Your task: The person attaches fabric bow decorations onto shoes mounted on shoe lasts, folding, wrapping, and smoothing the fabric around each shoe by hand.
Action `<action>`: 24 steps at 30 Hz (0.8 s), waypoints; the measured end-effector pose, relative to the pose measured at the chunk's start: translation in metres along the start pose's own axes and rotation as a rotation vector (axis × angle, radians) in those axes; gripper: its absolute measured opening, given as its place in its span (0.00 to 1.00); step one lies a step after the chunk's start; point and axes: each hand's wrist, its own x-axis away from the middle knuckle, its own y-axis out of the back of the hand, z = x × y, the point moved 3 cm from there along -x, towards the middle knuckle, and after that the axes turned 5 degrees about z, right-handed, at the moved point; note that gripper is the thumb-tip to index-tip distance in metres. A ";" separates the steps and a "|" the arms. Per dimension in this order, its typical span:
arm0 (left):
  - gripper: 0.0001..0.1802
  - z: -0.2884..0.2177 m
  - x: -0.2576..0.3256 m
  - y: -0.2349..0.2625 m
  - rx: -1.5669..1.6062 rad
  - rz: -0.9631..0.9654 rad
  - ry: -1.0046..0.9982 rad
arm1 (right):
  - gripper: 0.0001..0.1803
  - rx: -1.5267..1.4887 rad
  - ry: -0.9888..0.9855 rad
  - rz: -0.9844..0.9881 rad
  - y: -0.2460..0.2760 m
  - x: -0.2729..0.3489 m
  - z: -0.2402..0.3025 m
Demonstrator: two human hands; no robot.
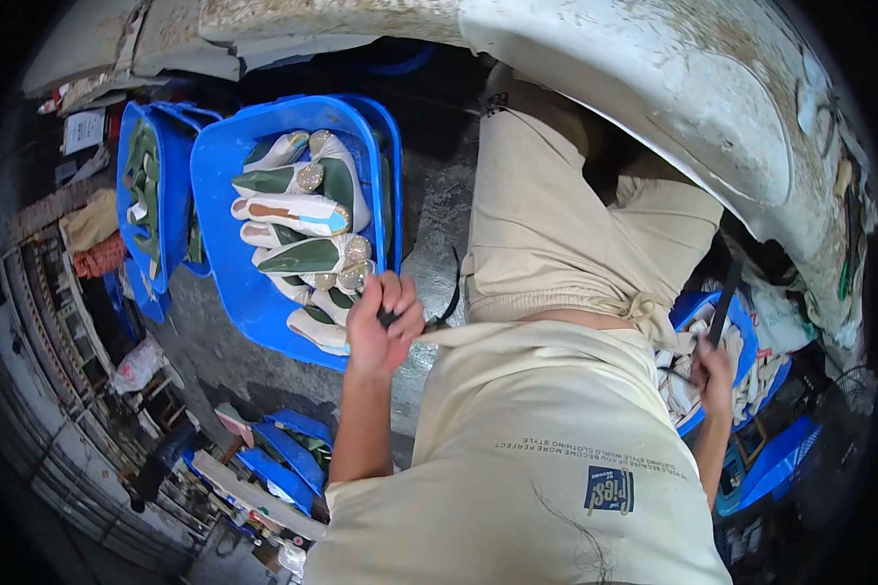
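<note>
My left hand [385,327] is closed around a small dark object, right at the near edge of a blue tray [219,166]. The tray holds several white and green flat shoes [302,210] with gold toe caps, and my knuckles touch the nearest ones. My right hand [714,375] grips a long dark tool [728,292] that points up and away from me. It hovers over a second blue tray [746,322] filled with pale shoe parts [678,385]. My beige shirt and shorts fill the middle of the view.
Another blue tray [137,180] with green pieces stands on edge at the far left. More blue trays [288,448] lie stacked at the lower left. A worn white curved surface [673,88] arches overhead at the top right. Grey concrete floor [439,195] shows between the trays.
</note>
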 end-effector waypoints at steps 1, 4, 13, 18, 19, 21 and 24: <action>0.26 -0.010 0.014 -0.008 -0.096 0.085 0.027 | 0.16 0.180 -0.180 0.094 0.017 0.002 -0.033; 0.30 -0.042 0.063 -0.043 -0.372 0.331 0.058 | 0.15 0.206 -0.433 0.317 0.005 0.028 -0.135; 0.28 -0.113 0.243 -0.072 -0.568 0.255 -0.512 | 0.15 0.330 -0.233 0.340 0.019 0.005 -0.113; 0.20 -0.143 0.350 -0.122 -0.776 0.055 -0.840 | 0.14 0.348 -0.086 0.327 0.021 -0.017 -0.129; 0.20 -0.152 0.361 -0.129 -0.752 -0.023 -0.863 | 0.14 0.352 -0.055 0.329 0.019 -0.023 -0.129; 0.19 -0.171 0.369 -0.137 -0.694 -0.124 -0.767 | 0.14 0.357 0.002 0.326 0.015 -0.032 -0.129; 0.18 -0.172 0.367 -0.123 -0.787 -0.256 -0.718 | 0.14 0.350 0.110 0.291 0.020 -0.040 -0.127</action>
